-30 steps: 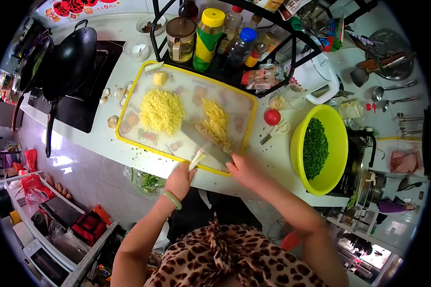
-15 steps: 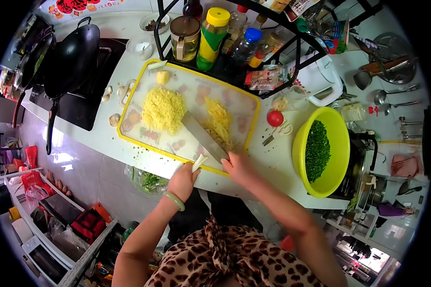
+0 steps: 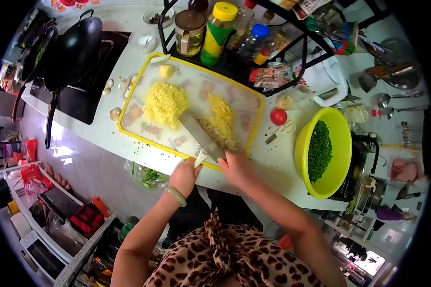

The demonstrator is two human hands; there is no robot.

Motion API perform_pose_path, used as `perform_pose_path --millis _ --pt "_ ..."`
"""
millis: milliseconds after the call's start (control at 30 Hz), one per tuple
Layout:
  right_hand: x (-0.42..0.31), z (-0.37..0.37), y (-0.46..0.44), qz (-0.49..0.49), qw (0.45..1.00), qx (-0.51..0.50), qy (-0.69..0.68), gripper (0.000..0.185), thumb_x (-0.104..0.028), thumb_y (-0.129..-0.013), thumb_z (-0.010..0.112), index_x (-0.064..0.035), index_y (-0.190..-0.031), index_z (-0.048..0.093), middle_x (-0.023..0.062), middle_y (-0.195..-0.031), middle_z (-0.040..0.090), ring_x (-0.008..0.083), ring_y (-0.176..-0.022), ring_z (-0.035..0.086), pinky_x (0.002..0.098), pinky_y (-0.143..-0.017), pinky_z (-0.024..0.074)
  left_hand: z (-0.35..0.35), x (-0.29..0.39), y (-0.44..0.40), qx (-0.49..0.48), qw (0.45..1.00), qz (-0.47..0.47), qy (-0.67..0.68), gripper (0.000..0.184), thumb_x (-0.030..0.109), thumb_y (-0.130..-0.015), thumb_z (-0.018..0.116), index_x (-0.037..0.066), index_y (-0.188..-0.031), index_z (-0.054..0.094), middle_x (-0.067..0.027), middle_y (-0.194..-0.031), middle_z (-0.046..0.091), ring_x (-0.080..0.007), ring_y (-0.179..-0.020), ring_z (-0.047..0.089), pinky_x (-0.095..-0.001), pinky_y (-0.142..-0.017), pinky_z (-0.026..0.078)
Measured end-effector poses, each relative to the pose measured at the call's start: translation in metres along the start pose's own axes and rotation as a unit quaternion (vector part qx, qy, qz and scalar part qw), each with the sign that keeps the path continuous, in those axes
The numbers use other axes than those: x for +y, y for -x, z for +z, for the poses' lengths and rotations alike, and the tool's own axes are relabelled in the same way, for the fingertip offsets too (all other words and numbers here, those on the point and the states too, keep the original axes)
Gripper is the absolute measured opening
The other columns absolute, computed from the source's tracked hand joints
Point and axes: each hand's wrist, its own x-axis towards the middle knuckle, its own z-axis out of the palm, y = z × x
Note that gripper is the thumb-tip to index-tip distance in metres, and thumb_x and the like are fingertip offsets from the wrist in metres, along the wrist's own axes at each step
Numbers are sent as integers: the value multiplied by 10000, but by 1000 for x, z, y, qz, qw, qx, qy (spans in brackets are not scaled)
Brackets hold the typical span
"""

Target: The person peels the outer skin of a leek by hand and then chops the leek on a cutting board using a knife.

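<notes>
My left hand [image 3: 183, 177] is closed on a short white vegetable stalk [image 3: 200, 158], perhaps scallion, at the near edge of the yellow-rimmed cutting board [image 3: 194, 83]. My right hand [image 3: 235, 168] grips a kitchen knife [image 3: 200, 136] by its handle, which the fingers hide. The broad blade slants across the board toward the upper left. Its tip is beside a heap of finely chopped pale-yellow food [image 3: 165, 104]. Right of the blade lies a pile of yellow shreds [image 3: 221, 114], with paler cut pieces [image 3: 226, 142] below it. A round yellow chunk [image 3: 165, 71] rests at the board's upper left.
A lime-green bowl [image 3: 299, 158] of chopped greens stands at right, near a red round object [image 3: 278, 116] and small scissors [image 3: 272, 138]. Bottles [image 3: 219, 33] fill a black rack behind the board. A black wok [image 3: 76, 52] sits on the stove at left.
The view has shifted slightly. The stalk in my left hand looks more ragged at its end, and my right hand with the knife has moved slightly closer to it.
</notes>
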Motion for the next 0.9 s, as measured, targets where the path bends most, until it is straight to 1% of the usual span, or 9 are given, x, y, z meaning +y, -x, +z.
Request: perform_pose_path --millis 33,167,233,367,567,667,733,800,900 --pt "4 1 -4 41 997 19 -57 187 -213 -862 537 -31 -824 525 189 -672 592 381 -658 606 487 -602 475 -2 2 -1 -6 1000 -7 -1 300 291 -898 537 -5 -876 494 -248 -792 584 -432 -763 567 -485 -654 451" --pt "2 -20 8 -8 999 0 -37 198 -218 -855 544 -24 -819 532 189 -682 595 389 -661 601 487 -609 476 4 -5 0 15 1000 19 -5 301 291 -898 538 -6 -880 495 -248 -787 583 -431 -759 568 -487 -647 451" --pt "-2 -36 10 -48 995 -68 50 187 -208 -855 535 -23 -826 524 180 -679 598 388 -651 597 478 -606 478 3 -4 -2 12 1000 16 -6 300 291 -898 538 -5 -883 492 -249 -786 583 -431 -759 568 -487 -647 452" --pt "-8 -33 10 -27 987 -139 81 181 -193 -877 520 -18 -926 520 196 -711 594 390 -685 586 475 -628 458 3 -1 -1 12 1000 -7 -5 293 284 -894 541 -2 -878 485 -247 -778 582 -430 -761 568 -488 -650 453" --pt "-18 1 3 -28 995 -57 71 173 -186 -879 517 -14 -885 502 196 -676 584 394 -660 585 486 -599 455 -1 1 -2 -15 999 -13 -39 277 269 -884 545 1 -942 508 -251 -829 600 -421 -799 580 -483 -676 464" --pt "0 8 0 -68 996 54 -11 219 -207 -872 544 -1 -811 500 193 -645 569 367 -580 568 465 -546 435 -5 0 7 -28 998 21 -50 290 267 -885 543 22 -1037 520 -245 -861 607 -416 -818 584 -482 -687 466" --pt "12 -6 -6 13 997 47 -66 269 -223 -859 580 18 -765 506 182 -628 556 304 -517 529 420 -516 415 -16 3 19 5 998 59 -24 260 269 -880 546 19 -933 503 -237 -829 604 -401 -810 583 -480 -703 466" --pt "21 -24 -7 25 993 39 -111 302 -235 -854 601 35 -754 508 168 -617 549 230 -508 499 384 -512 403 -29 3 25 16 995 87 -46 270 277 -882 543 25 -968 497 -233 -806 612 -400 -778 596 -477 -673 480" --pt "18 -51 4 17 972 94 -216 311 -240 -855 612 42 -769 515 162 -614 551 193 -537 515 362 -520 414 -49 9 26 -8 989 101 -109 287 297 -886 542 27 -961 478 -202 -699 613 -412 -662 601 -476 -580 488"
